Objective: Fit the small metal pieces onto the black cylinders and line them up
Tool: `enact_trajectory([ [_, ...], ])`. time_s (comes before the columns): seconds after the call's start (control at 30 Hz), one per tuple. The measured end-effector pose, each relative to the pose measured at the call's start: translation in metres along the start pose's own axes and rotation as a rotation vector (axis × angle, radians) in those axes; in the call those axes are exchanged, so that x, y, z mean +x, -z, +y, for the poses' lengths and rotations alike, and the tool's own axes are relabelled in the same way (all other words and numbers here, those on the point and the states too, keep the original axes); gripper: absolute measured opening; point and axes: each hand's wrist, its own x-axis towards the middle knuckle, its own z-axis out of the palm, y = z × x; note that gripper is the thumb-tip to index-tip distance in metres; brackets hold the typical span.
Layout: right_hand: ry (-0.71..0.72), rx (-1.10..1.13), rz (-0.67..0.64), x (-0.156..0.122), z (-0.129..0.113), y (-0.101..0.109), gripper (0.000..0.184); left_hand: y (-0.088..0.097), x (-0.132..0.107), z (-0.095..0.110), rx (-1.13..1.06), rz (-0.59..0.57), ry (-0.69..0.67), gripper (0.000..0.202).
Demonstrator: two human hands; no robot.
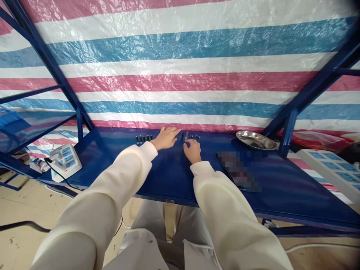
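My left hand [167,137] reaches over the back of the blue table, palm down, its fingers stretched to the right and apart, holding nothing I can see. Just past its fingertips lies a small black cylinder [182,136]. Beside that is a small clear plastic piece [186,135]. My right hand [192,150] is close in front of the clear piece, fingers bent and drawn together; what they hold, if anything, is hidden. Several small shiny metal parts [195,137] lie to the right of the clear piece. A row of several black cylinders [144,139] is left of my left hand.
On the blue table [165,172], a round metal dish [256,140] sits at the back right and a blurred-out phone-like flat object [239,170] lies nearer. White power strips [65,163] flank both sides. Blue frame posts rise at either end before a striped tarp [180,86].
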Motion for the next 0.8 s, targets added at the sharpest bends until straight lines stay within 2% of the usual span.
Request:
enact_trajectory([
  [0.17, -0.013, -0.067, -0.018, -0.001, 0.002, -0.003, 0.031, -0.037, 0.007, 0.013, -0.017, -0.124, 0.064, 0.065],
  [0.37, 0.001, -0.165, -0.020, -0.001, -0.003, 0.001, 0.034, -0.060, 0.021, 0.015, -0.001, -0.154, 0.170, 0.067],
  [0.63, -0.008, -0.288, -0.003, -0.003, -0.007, 0.005, 0.036, -0.072, 0.035, 0.016, 0.052, -0.141, 0.153, 0.066],
  [0.8, -0.019, -0.297, -0.051, -0.002, -0.007, 0.004, 0.041, -0.065, 0.043, 0.019, 0.111, -0.075, 0.142, 0.042],
])
